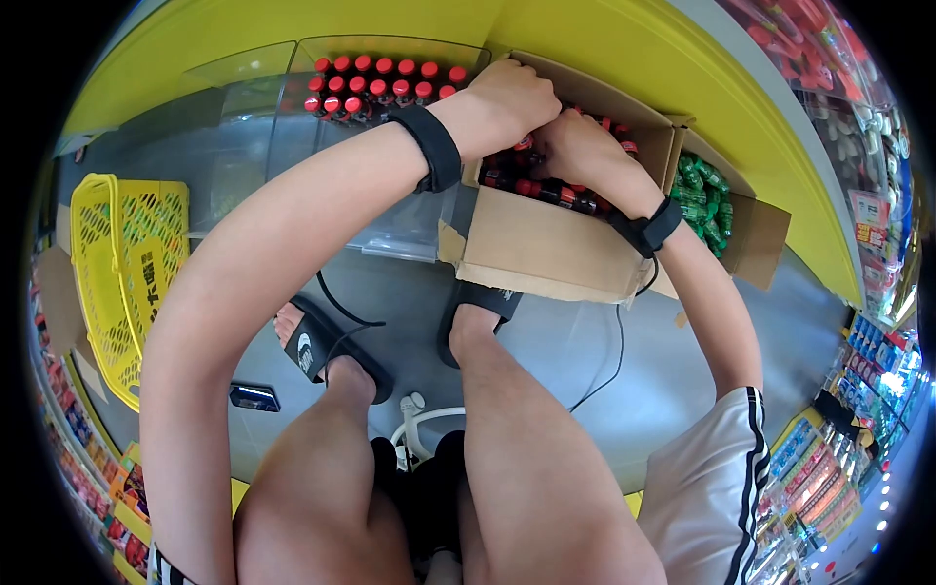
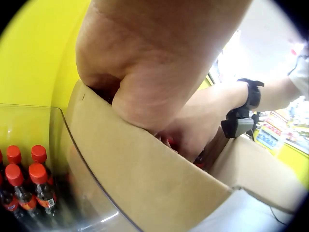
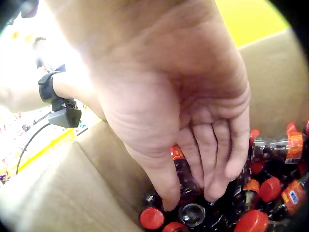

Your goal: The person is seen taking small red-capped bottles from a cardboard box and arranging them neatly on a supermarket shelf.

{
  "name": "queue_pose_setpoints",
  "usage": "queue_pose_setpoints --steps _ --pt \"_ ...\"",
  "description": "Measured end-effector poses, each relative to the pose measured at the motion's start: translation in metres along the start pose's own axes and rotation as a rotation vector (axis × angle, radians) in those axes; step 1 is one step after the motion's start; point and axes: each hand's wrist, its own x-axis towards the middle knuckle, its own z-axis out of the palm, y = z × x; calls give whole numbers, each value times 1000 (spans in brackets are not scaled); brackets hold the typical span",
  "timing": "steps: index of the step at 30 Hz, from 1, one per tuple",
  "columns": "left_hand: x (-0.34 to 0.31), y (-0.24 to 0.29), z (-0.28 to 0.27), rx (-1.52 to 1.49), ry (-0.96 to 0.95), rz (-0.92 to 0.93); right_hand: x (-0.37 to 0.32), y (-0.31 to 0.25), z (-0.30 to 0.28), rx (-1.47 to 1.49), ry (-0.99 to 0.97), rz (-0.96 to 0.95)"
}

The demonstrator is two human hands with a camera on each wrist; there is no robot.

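Observation:
My right hand [image 1: 590, 151] reaches down into a cardboard box [image 1: 551, 244] of small dark cola bottles with red caps. In the right wrist view its thumb and fingers pinch a cola bottle [image 3: 186, 176] among others lying at different angles. My left hand [image 1: 512, 97] bends over the box's left wall, close beside the right hand. The left wrist view shows its fingers hidden behind the cardboard wall [image 2: 145, 164], so I cannot tell what they hold. Left of the box, more cola bottles [image 1: 380, 88] stand upright in rows inside a clear plastic bin [image 1: 400, 239].
A second box with green bottles [image 1: 704, 200] sits to the right. A yellow basket [image 1: 93, 283] stands at the left, and a phone [image 1: 254, 397] lies on the floor. Thin black cables [image 1: 621, 356] trail near the feet. Stocked shelves [image 1: 877, 214] rise at the right.

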Motion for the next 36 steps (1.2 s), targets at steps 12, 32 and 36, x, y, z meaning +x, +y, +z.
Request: queue_pose_setpoints --steps 12,32,36 --pt "-10 -8 -24 -180 -23 8 -6 6 -9 186 4 79" --pt "-29 14 -11 -706 491 -190 -31 -13 -39 433 120 216" --pt "-29 16 -14 -678 389 -254 -37 -3 -46 545 190 134"
